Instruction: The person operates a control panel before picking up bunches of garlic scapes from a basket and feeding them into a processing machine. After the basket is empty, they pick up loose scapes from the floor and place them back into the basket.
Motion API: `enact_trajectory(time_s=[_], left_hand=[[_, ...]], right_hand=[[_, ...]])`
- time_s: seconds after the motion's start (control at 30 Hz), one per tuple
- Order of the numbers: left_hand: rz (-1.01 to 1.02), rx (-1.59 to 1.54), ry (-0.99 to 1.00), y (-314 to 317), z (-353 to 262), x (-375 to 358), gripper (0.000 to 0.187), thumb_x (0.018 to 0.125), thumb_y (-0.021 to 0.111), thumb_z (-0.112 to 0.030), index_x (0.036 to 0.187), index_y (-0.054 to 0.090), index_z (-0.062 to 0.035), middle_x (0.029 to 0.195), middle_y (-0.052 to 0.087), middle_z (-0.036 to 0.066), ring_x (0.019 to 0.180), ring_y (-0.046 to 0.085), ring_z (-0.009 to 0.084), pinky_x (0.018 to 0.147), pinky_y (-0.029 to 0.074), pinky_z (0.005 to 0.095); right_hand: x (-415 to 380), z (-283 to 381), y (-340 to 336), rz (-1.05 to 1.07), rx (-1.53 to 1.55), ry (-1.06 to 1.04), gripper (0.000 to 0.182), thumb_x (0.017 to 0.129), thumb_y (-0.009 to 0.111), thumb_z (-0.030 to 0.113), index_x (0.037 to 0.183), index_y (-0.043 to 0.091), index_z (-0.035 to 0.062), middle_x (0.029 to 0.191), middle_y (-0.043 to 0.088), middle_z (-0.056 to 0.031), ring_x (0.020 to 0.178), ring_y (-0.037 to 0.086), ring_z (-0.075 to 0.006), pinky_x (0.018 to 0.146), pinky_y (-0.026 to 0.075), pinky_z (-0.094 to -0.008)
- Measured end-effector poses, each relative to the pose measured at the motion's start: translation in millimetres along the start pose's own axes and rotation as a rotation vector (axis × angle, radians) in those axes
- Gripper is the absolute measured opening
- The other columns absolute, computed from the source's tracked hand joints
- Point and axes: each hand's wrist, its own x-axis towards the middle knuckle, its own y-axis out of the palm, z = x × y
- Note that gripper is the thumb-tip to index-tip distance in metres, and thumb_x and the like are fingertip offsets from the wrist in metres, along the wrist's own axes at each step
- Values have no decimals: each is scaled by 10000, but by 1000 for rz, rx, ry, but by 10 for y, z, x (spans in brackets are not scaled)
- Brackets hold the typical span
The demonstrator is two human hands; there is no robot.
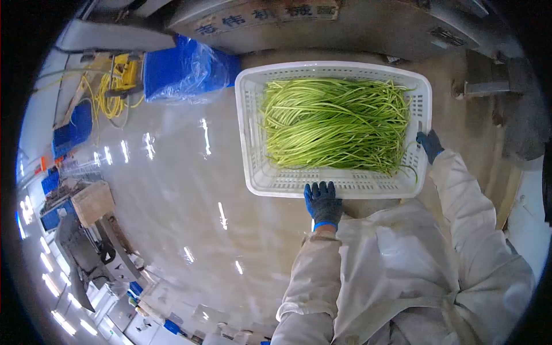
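A white slatted plastic crate [333, 191] in front of me holds a thick layer of long, thin green stalks [336, 123] that look like garlic scapes. They lie mostly lengthwise, and a few stray ends poke toward the right wall. My left hand [324, 204], in a dark glove with blue fingertips, has its fingers hooked over the crate's near rim. At the right end, my right hand [429, 145], gloved alike, grips the side by the handle opening; part of its fingers is hidden behind the crate wall.
A grey metal machine [379, 29] with Chinese lettering stands beyond the crate. Upper left are a blue bin [172, 72] with a clear plastic liner and a yellow hose [109, 98]. Wet, shiny floor [172, 172] spreads left; equipment [86, 253] stands at far left.
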Motion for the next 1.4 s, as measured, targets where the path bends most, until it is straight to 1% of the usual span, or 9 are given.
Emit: enact_trajectory(time_s=[0.17,0.2,0.5,0.7,0.83,0.93,0.97,1.3,1.4], left_hand=[[-178,-62,33,311,291,-239,477,671,623,-261,1118,578,-100,1120,534,121,1126,428,314,1079,144,508],[-115,-47,1,291,322,-304,483,676,624,-245,1137,572,-111,1144,536,119,1158,417,309,1082,142,505],[117,76,-93,664,963,-972,588,679,629,-255,1243,484,-175,1274,473,71,1246,345,318,1076,126,529],[516,257,-503,459,243,-891,670,692,571,-262,1333,385,-201,1380,373,115,1286,300,340,1059,172,513],[185,143,-361,483,-372,-1551,598,706,518,-228,1286,442,-102,1282,464,169,1171,430,355,1014,294,468],[470,-54,-592,319,-1088,-2191,527,779,512,-296,1257,468,-76,1305,440,180,1210,398,357,1009,309,476],[53,-667,-509,1335,-702,-2900,576,885,358,-455,1288,451,-54,1314,457,148,1257,372,296,1059,269,386],[273,-537,-435,-289,-2062,-1889,494,879,360,-304,1284,440,-33,1300,461,167,1213,412,315,1039,302,395],[273,-567,-441,-596,-2194,-1812,473,877,361,-259,1282,437,-27,1295,462,173,1200,424,321,1034,312,397]], right_hand=[[-536,70,257,-70,19,-1,388,756,677,205,948,421,-13,665,559,-119,500,546,-195,419,428,-342],[-675,113,407,-33,31,84,614,739,700,208,1129,323,-78,880,541,-194,684,557,-226,527,466,-339],[-1461,744,883,417,-301,7,475,807,519,304,1114,462,-54,953,568,-317,906,556,-446,799,447,-481],[-1228,933,582,825,-510,-22,588,783,568,426,1176,487,-3,1036,590,-251,969,576,-382,858,440,-459],[-1336,1041,-540,846,-269,-240,597,824,552,409,1273,436,33,1219,514,-211,1128,499,-344,963,380,-422],[-1122,599,-1435,403,-277,-740,610,749,645,371,1238,467,53,1184,534,-184,1084,514,-344,916,409,-433],[-997,549,-1728,331,-320,-772,590,734,672,345,1218,490,61,1186,532,-183,1093,508,-335,914,412,-421],[-525,4132,-4745,-647,-682,-1149,685,744,616,357,1313,387,52,1430,243,-184,1340,171,-358,1094,122,-475],[55,4806,-4916,-543,-714,-1093,646,763,595,337,1297,398,34,1439,215,-188,1340,173,-352,1102,109,-457]])
